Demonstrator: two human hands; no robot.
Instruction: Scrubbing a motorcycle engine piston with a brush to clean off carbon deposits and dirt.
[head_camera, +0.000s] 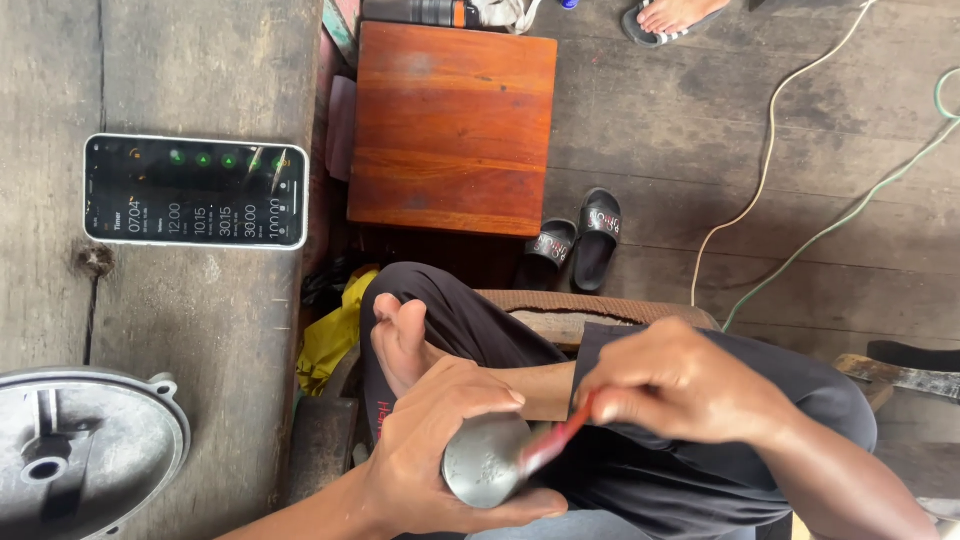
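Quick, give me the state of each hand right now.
Left hand: closed around a round grey metal part.
Right hand: closed on a thin red tool, its tip against the metal part.

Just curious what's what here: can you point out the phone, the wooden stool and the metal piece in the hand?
Phone (195, 191), head view, middle of its screen.
Wooden stool (452, 128), head view, centre of its top.
Metal piece (482, 463), head view, its round grey face.

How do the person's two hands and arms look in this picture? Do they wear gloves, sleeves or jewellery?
Both hands are bare: the left hand and the right hand wear no gloves, and no rings or watch show. Both forearms are uncovered as far as the picture shows, with no sleeve in sight.
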